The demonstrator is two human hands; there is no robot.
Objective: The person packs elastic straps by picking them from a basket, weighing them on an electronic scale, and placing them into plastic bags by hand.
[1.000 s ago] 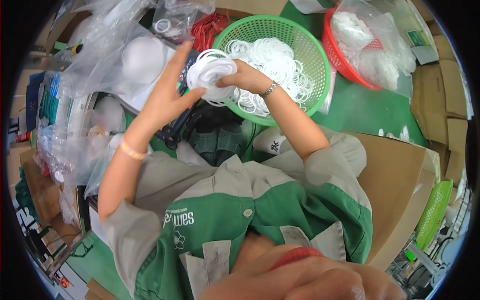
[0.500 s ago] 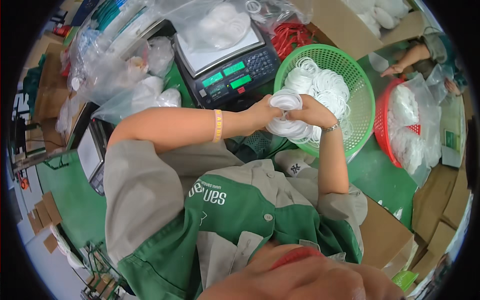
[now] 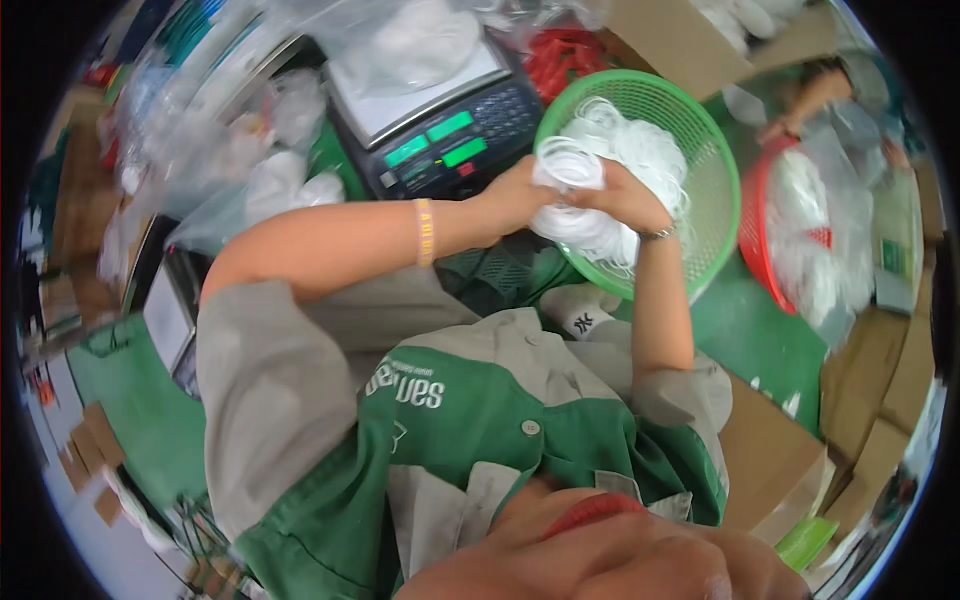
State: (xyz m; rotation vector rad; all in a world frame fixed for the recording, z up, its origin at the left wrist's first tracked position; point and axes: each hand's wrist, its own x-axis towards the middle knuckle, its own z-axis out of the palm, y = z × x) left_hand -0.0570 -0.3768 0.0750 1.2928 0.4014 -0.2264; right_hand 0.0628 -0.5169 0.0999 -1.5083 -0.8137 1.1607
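Note:
Both my hands grip one bundle of thin white rings (image 3: pixel 570 163) over the near left side of a green perforated basket (image 3: pixel 716 240). My left hand (image 3: pixel 515 200) is closed on the bundle's left side. From the right, my right hand (image 3: pixel 632 200) is closed on the same bundle, its thumb pressed in near the middle. Part of the bundle hangs below the fingers. More loose white rings (image 3: pixel 650 150) lie heaped in the basket, just beyond my right hand.
Left of the basket stands a counting scale (image 3: pixel 450 140) with a bag of white pieces (image 3: pixel 425 45) on its pan. Red strips (image 3: pixel 565 60) lie behind. To the right is a red basket (image 3: pixel 755 215) with plastic bags, near another person's arm (image 3: pixel 815 100). Cardboard boxes (image 3: pixel 765 450) stand at lower right.
The whole view has shifted slightly, with the scale and baskets now further up and left. Both hands still hold the ring bundle, whose loops look tilted differently.

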